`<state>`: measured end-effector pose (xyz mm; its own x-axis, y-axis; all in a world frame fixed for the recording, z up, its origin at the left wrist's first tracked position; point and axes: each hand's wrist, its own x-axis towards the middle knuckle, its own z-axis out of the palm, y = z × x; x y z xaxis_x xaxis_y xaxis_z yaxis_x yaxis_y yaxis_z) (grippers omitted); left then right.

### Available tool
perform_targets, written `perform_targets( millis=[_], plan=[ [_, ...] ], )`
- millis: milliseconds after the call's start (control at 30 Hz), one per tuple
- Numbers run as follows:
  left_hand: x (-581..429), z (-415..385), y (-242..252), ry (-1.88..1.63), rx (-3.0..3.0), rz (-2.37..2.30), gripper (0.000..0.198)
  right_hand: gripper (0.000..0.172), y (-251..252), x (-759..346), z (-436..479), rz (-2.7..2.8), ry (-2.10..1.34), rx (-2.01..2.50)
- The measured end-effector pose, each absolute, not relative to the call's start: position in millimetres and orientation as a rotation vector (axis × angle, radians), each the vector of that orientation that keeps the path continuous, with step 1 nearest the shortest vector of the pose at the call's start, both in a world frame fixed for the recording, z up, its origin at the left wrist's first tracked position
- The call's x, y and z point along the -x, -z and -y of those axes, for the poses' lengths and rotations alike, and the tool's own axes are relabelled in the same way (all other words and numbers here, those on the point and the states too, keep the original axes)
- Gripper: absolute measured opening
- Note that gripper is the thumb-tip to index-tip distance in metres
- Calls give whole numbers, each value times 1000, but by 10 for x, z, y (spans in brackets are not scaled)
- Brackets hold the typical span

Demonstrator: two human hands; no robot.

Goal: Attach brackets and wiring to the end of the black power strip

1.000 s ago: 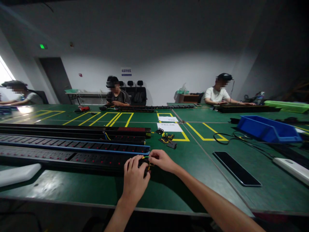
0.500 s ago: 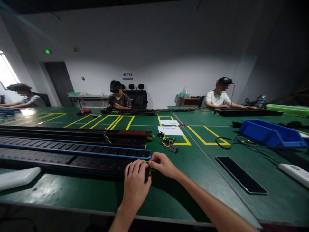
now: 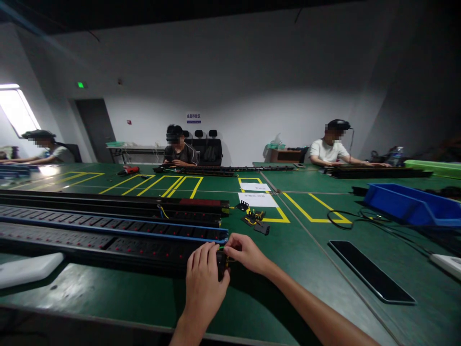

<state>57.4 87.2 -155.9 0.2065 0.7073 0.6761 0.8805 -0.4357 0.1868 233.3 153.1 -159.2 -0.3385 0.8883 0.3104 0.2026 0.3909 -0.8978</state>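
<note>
A long black power strip (image 3: 151,251) with red-dotted sockets runs in from the left, its right end in front of me. My left hand (image 3: 206,276) is closed over that end, fingers on top and thumb at the near side. At the end face, my right hand (image 3: 248,253) pinches a thin green wire (image 3: 221,248), its fingertips close together. Small yellow parts show at the strip's end between my hands, but my fingers partly cover them. Behind lies a second strip with a blue edge (image 3: 173,229).
Black end brackets (image 3: 260,227) with yellow wires lie beyond my hands, near white paper sheets (image 3: 258,199). To the right are a phone (image 3: 370,271), cables and a blue bin (image 3: 410,204). A white block (image 3: 30,269) sits left. Co-workers sit across the green table.
The view has shifted slightly, so the scene sits a little lower and further right. Both hands stay at the strip's end, with the right hand still pinching there.
</note>
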Motion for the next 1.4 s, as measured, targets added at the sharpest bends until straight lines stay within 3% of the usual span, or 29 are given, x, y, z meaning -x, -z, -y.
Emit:
perform_targets(
  millis=[533,1400],
  plan=[
    [-580,-875,1580,1048,2222,1562,43,37,1549,-2332,-1508,1811,-1115,1009],
    [-560,-912,1646,1053,2173,1512,45,38,1584,-2347,-1527,1844,-1087,958]
  ],
)
